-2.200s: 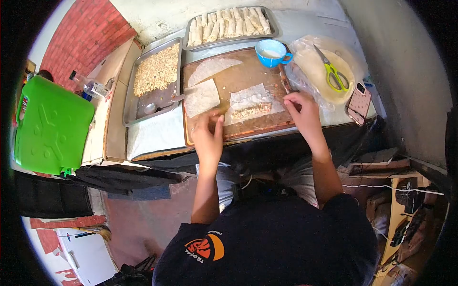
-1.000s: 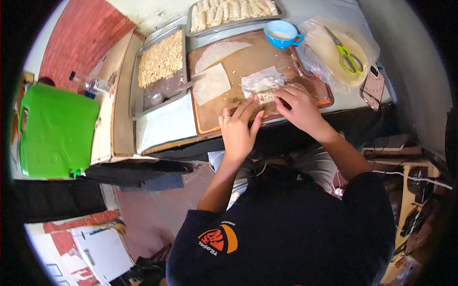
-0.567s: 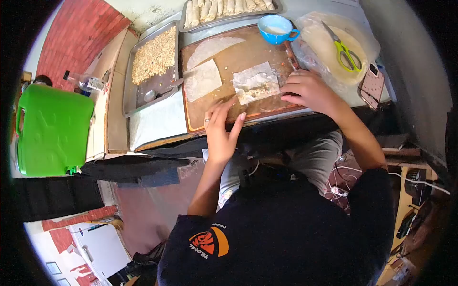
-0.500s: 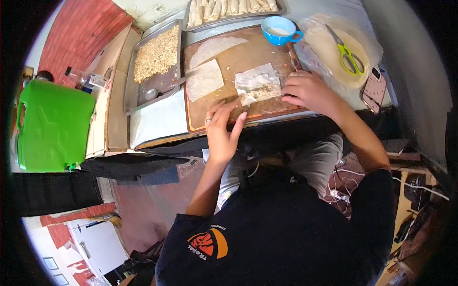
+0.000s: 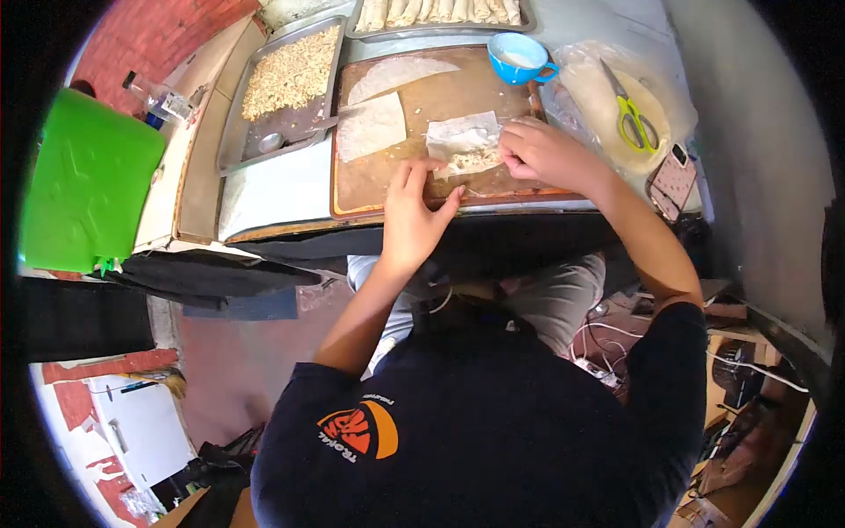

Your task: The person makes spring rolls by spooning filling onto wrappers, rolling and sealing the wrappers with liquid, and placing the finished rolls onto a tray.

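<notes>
“Two bare hands over the brown rectangular board [image 5: 444, 95]. State of each?”

“Left hand [image 5: 412, 216]: fingers extended, thumb well apart from them, clamped on nothing. Fingertips at the left edge of a thin, pale, roughly rectangular wrapper [image 5: 462, 134]; contact unclear. Right hand [image 5: 544, 157]: fingers curled in at the wrapper's right end; whether they pinch it, cannot tell.”

“The wrapper itself?”

“On the board, between the hands, unrolled. Strip of crumbly beige filling [image 5: 473, 162] along its near side.”

“Step?”

“My reading: turning in the right end over the filling. Next move seems to call for the left end likewise, then the near edge lifted over the strip and tucked snug. Light touch; the sheet looks easily torn.”

“Farther out?”

“Second pale, square wrapper [image 5: 371, 128] on the board, left. Light-blue cup [image 5: 521, 63], far right corner. Left of the board, grey metal tray [image 5: 231, 125] of loose filling. Farthest, pale cylindrical rolls [image 5: 431, 12], side by side in another metal tray [image 5: 444, 33].”
</notes>
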A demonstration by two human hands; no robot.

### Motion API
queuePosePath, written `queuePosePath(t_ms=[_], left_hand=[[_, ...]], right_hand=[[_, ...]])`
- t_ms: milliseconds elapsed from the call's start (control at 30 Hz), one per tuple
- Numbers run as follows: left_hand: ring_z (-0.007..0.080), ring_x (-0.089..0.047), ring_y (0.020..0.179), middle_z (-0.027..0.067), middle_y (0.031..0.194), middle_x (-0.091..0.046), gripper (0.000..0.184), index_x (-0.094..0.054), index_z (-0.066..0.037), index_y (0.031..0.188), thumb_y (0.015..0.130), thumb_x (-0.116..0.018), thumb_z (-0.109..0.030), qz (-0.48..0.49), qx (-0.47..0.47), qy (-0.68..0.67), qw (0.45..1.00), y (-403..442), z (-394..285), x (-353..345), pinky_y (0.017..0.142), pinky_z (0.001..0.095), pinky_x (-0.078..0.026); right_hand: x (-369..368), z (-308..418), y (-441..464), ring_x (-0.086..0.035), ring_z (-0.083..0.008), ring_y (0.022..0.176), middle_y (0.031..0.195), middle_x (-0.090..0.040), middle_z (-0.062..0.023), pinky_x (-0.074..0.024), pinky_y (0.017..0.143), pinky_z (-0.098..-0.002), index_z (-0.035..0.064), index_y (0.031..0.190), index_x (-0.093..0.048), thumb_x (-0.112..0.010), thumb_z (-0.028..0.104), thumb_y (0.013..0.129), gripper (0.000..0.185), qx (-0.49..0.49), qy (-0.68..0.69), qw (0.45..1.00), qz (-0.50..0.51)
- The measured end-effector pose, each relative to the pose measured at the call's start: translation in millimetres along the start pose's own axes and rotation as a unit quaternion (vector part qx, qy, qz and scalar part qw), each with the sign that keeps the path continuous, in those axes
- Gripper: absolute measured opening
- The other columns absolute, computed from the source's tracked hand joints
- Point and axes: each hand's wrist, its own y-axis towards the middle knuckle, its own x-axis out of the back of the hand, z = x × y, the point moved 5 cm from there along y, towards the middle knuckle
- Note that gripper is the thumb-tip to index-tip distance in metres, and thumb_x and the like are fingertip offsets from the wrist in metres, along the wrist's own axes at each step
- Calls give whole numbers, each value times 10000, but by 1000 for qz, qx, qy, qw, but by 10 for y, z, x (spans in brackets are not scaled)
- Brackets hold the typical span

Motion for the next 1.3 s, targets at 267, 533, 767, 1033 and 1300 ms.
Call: queuePosePath(t_ms=[267, 533, 767, 1033, 1300], left_hand=[[325, -572, 959, 88, 1042, -609, 388, -654, -118, 1097, 760, -790, -251, -14, -23, 150, 988, 233, -104, -152, 868, 438, -428], [271, -631, 900, 34, 926, -681, 174, -733, -125, 963, 835, -699, -239, 48, -143, 157, 976, 341, 0, -219, 750, 385, -533], [261, -635, 883, 42, 865, -660, 143, -724, -120, 924, 836, -690, -227, 63, -152, 154, 974, 355, -4, -231, 728, 373, -550], [291, -619, 842, 87, 842, -666, 234, -727, -91, 1013, 808, -728, -204, 69, -181, 101, 976, 393, 65, -216, 724, 383, -529], [213, -636, 912, 128, 965, -653, 328, -677, -44, 995, 716, -834, -114, 46, -30, -107, 993, 400, 169, -18, 692, 311, -549]], right_hand=[[-3, -154, 50, -509, -189, 709, 769, -507, -78, -437, 674, -312, 3, 825, -497, -617, 40, 828, 125, -145, 221, 963, 55], [-91, -94, -126, -599, -220, 763, 834, -623, -105, -481, 725, -335, 3, 920, -604, -671, 133, 870, 155, -180, 195, 964, -21], [-43, 64, -154, -619, -276, 905, 941, -644, -108, -496, 805, -364, 28, 948, -629, -731, 134, 823, 193, -156, 140, 975, -70], [-127, 64, 29, -617, -300, 949, 952, -650, -106, -496, 853, -393, 60, 1067, -685, -713, 119, 828, 247, -67, 82, 984, -141], [-180, 28, -22, -626, -280, 898, 927, -650, -113, -497, 816, -365, 12, 971, -714, -699, 91, 844, 150, -118, 159, 970, -140]])
